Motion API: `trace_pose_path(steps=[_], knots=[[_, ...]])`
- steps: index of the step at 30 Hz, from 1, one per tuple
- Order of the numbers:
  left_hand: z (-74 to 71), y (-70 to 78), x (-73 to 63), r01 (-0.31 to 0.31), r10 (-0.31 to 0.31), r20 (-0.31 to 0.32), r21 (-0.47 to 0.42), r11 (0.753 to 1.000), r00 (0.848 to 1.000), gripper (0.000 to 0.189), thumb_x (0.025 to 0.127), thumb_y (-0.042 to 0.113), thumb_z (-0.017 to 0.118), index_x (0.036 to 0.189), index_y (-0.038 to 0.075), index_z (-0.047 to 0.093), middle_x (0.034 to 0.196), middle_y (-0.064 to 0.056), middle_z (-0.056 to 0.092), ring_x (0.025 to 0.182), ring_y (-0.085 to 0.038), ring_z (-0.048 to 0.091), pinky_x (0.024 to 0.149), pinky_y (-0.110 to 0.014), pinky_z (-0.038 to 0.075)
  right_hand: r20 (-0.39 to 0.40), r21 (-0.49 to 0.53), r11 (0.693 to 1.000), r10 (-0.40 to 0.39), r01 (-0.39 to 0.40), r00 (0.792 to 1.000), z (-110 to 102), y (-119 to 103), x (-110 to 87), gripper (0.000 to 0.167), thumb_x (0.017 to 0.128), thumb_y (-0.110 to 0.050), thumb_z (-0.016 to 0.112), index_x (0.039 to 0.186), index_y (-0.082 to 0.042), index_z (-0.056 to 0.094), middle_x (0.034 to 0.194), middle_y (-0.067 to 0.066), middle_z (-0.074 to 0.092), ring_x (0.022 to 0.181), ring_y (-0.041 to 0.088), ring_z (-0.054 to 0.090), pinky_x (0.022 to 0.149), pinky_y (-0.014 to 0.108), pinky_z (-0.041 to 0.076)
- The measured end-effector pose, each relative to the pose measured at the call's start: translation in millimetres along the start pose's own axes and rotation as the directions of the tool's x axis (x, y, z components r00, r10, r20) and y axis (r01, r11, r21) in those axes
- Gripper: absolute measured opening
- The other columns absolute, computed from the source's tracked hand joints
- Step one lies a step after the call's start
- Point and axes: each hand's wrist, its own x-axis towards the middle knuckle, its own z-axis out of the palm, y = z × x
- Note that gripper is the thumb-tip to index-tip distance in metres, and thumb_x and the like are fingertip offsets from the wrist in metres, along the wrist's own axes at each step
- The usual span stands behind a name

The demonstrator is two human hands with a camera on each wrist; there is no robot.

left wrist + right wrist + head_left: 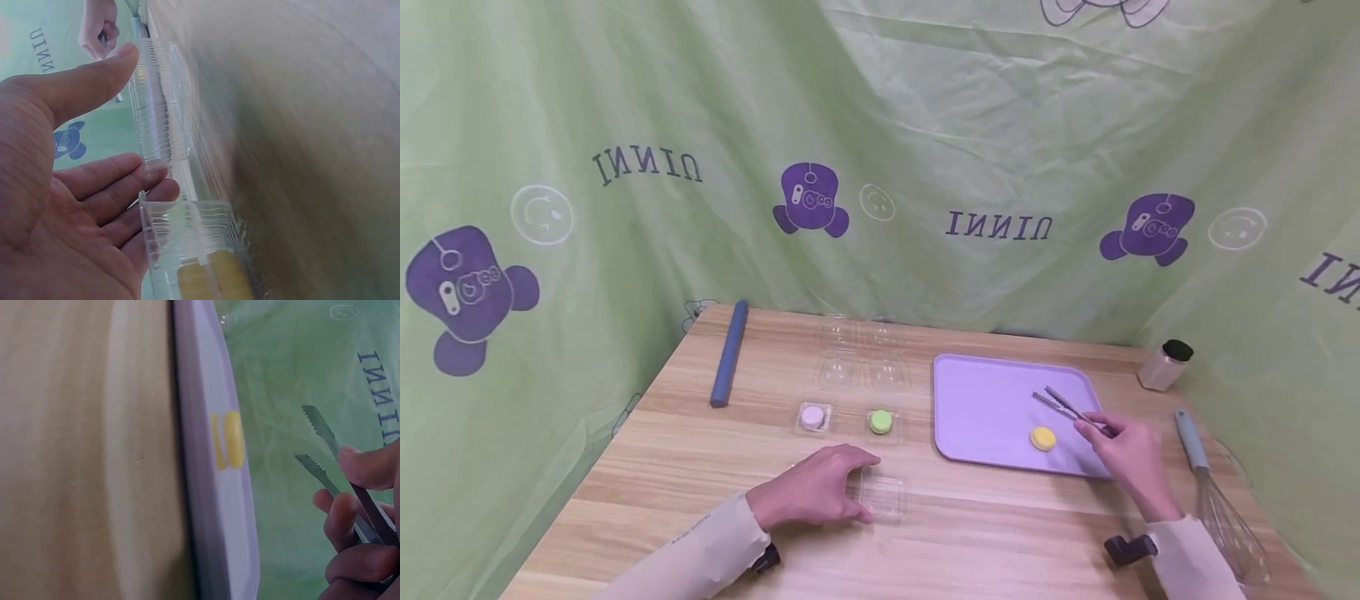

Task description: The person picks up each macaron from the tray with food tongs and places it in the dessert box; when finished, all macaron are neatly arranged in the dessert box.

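Observation:
My left hand (820, 487) spans a small clear plastic box (883, 497) on the table, thumb at one side and fingertips at the opposite side. Beside those fingers, the left wrist view shows another clear box (187, 225) with a tan macaron (215, 275) inside, mostly covered by the hand in the head view. My right hand (1131, 458) grips metal tongs (1063, 407) with serrated tips spread apart and nothing between them. They hang over the purple tray (985, 400), where a yellow macaron (1042, 438) lies near the front edge.
Behind the left hand, a pink macaron (812, 417) and a green macaron (881, 422) sit in clear boxes. Clear domed packaging (838, 367) stands farther back. A blue rod (728, 354) lies left; a jar (1165, 365) and a whisk (1213, 500) are right.

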Motion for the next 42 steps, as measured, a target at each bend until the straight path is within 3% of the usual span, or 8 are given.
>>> trace_pose_path(steps=[6, 12, 22, 25, 29, 36, 42], knots=[[-0.2, -0.3, 0.8, 0.019, -0.019, 0.007, -0.003, 1.0, 1.0, 0.074, 0.074, 0.041, 0.088, 0.136, 0.009, 0.062, 0.135, -0.002, 0.068, 0.128, -0.02, 0.062, 0.113, -0.036, 0.05, 0.06, -0.064, 0.998, -0.02, 0.024, 0.998, 3.0, 9.3, -6.5, 0.043, 0.092, -0.042, 0.071, 0.116, -0.005, 0.074, 0.106, 0.024, 0.076, 0.084, 0.028, 0.065, 0.067, 0.028, 0.042], [-0.2, -0.3, 1.7, 0.018, -0.018, 0.004, -0.005, 1.0, 1.0, 0.073, 0.074, 0.041, 0.088, 0.135, 0.009, 0.063, 0.134, -0.002, 0.068, 0.128, -0.019, 0.062, 0.113, -0.036, 0.05, 0.153, -0.09, 0.995, -0.024, 0.038, 0.988, 3.4, 17.1, -12.0, 0.048, 0.094, -0.045, 0.069, 0.118, -0.004, 0.073, 0.115, 0.03, 0.072, 0.099, 0.045, 0.068, 0.076, 0.047, 0.051], [-1.1, -0.6, 2.0, 0.012, -0.012, 0.001, 0.001, 1.0, 1.0, 0.073, 0.074, 0.04, 0.089, 0.135, 0.009, 0.063, 0.134, -0.002, 0.069, 0.127, -0.019, 0.062, 0.112, -0.036, 0.05, 0.174, -0.112, 0.992, -0.039, 0.059, 0.984, 2.0, 20.7, -20.5, 0.048, 0.092, -0.048, 0.069, 0.116, -0.006, 0.074, 0.115, 0.029, 0.072, 0.096, 0.042, 0.069, 0.074, 0.048, 0.052], [-1.3, -0.9, 2.0, 0.006, -0.006, -0.003, 0.002, 1.0, 1.0, 0.073, 0.073, 0.039, 0.089, 0.134, 0.008, 0.064, 0.133, -0.003, 0.069, 0.126, -0.02, 0.063, 0.112, -0.036, 0.051, 0.163, -0.13, 0.989, -0.055, 0.077, 0.985, 2.5, 21.0, -24.1, 0.047, 0.092, -0.047, 0.071, 0.115, -0.007, 0.074, 0.094, 0.021, 0.076, 0.08, 0.031, 0.067, 0.067, 0.038, 0.048], [-1.0, -1.6, 1.8, -0.003, 0.003, -0.006, 0.009, 1.0, 1.0, 0.072, 0.073, 0.039, 0.089, 0.133, 0.008, 0.064, 0.132, -0.003, 0.069, 0.125, -0.02, 0.063, 0.111, -0.036, 0.051, 0.152, -0.161, 0.98, -0.089, 0.114, 0.984, 4.0, 21.2, -29.5, 0.046, 0.09, -0.047, 0.072, 0.115, -0.008, 0.075, 0.078, 0.008, 0.073, 0.066, 0.017, 0.054, 0.061, 0.028, 0.039], [-0.2, -0.7, 0.7, -0.007, 0.007, -0.003, 0.013, 1.0, 1.0, 0.073, 0.074, 0.04, 0.088, 0.134, 0.007, 0.064, 0.133, -0.004, 0.069, 0.126, -0.02, 0.063, 0.111, -0.037, 0.051, 0.118, -0.189, 0.968, -0.142, 0.163, 0.983, 6.0, 21.8, -33.0, 0.041, 0.089, -0.044, 0.074, 0.11, -0.009, 0.077, 0.088, 0.02, 0.076, 0.069, 0.024, 0.063, 0.059, 0.034, 0.044], [-0.7, 0.1, 1.2, -0.007, 0.007, 0.003, 0.007, 1.0, 1.0, 0.072, 0.074, 0.04, 0.088, 0.134, 0.007, 0.064, 0.133, -0.003, 0.069, 0.126, -0.02, 0.063, 0.112, -0.037, 0.051, 0.127, -0.193, 0.967, -0.145, 0.168, 0.981, 5.6, 21.8, -32.7, 0.041, 0.089, -0.043, 0.074, 0.112, -0.009, 0.076, 0.079, 0.015, 0.075, 0.067, 0.021, 0.06, 0.059, 0.035, 0.045]])
